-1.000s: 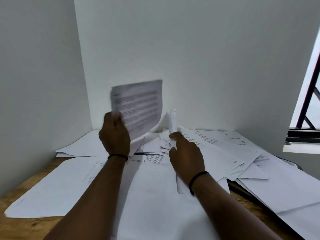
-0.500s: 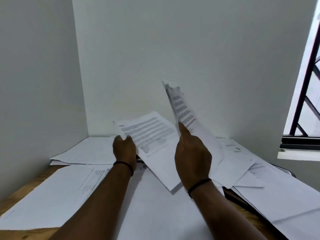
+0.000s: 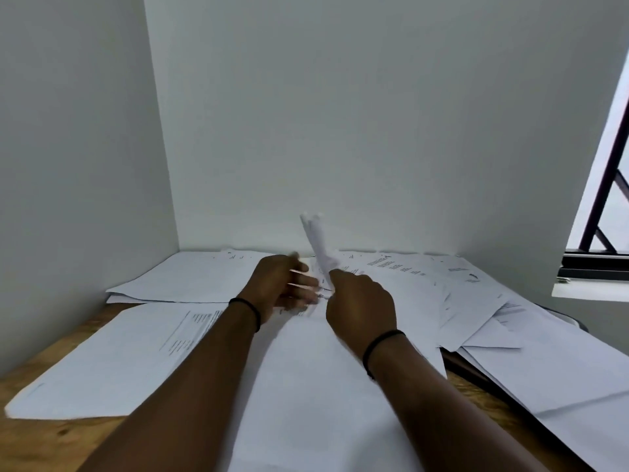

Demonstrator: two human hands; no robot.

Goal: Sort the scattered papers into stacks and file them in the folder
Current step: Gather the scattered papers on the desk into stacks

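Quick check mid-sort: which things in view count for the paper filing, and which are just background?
Job:
- papers held upright in the right hand
- left hand, blurred, beside them
- loose sheets scattered over the wooden table
- dark edge under the right-hand sheets, possibly the folder

Background:
- window frame
- wristbands

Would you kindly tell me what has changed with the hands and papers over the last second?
The left hand lowered its printed sheet from upright to the table, and its fingers are now spread, blurred, by the pile. The right hand raised its held papers, then brought them lower; it still grips them upright. The scattered sheets and wooden table look unchanged.
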